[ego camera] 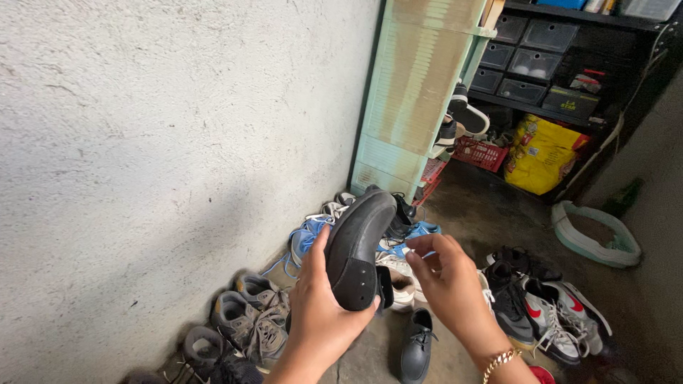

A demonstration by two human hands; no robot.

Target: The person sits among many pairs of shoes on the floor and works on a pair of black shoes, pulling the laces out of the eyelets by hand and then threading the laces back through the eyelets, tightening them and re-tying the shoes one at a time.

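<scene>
The left hand is wrapped around the heel end of a black shoe, thumb up along one side and fingers curled under, holding it sole-up and tilted away toward the wall. The right hand hangs just beside the shoe, fingers loosely bent and half open, gripping nothing; a gold bracelet sits at its wrist. Below the hands a matching black lace-up shoe lies on the floor. Grey sneakers sit left of the holding hand, white-and-red sneakers to the right. Beyond stand a pale green cabinet and a yellow bag.
</scene>
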